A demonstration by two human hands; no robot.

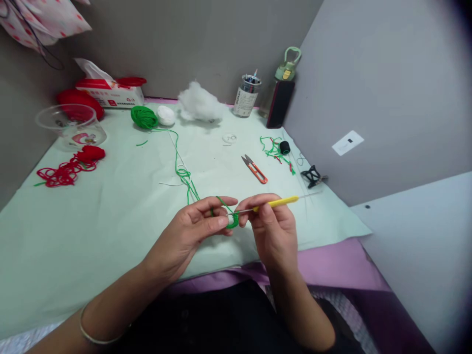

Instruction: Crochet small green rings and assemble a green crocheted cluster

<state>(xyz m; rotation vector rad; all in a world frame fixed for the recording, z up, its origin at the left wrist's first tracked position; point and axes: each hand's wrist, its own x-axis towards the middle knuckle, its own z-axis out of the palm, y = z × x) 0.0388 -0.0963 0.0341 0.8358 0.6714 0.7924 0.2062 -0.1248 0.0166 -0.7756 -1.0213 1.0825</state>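
My left hand (201, 219) pinches a small green crochet piece (233, 223) between thumb and fingers, with green yarn (184, 176) running over its fingers. My right hand (275, 223) is closed on the yellow handle of a crochet hook (282, 201). The hook's metal shaft points left, and its tip meets the green piece close to my left thumb. From my left hand the yarn trails back across the cloth to a green yarn ball (144, 117). Whether a loop sits on the hook is too small to tell.
Orange thread snips (254, 169) lie beyond my right hand. Behind stand white stuffing (201, 103), a white yarn ball (165, 116), a pen jar (246, 97), a phone (280, 104) and a bottle (288, 66). Red yarn (66, 169), a clear tub (70, 125) and a tissue box (110, 93) are left.
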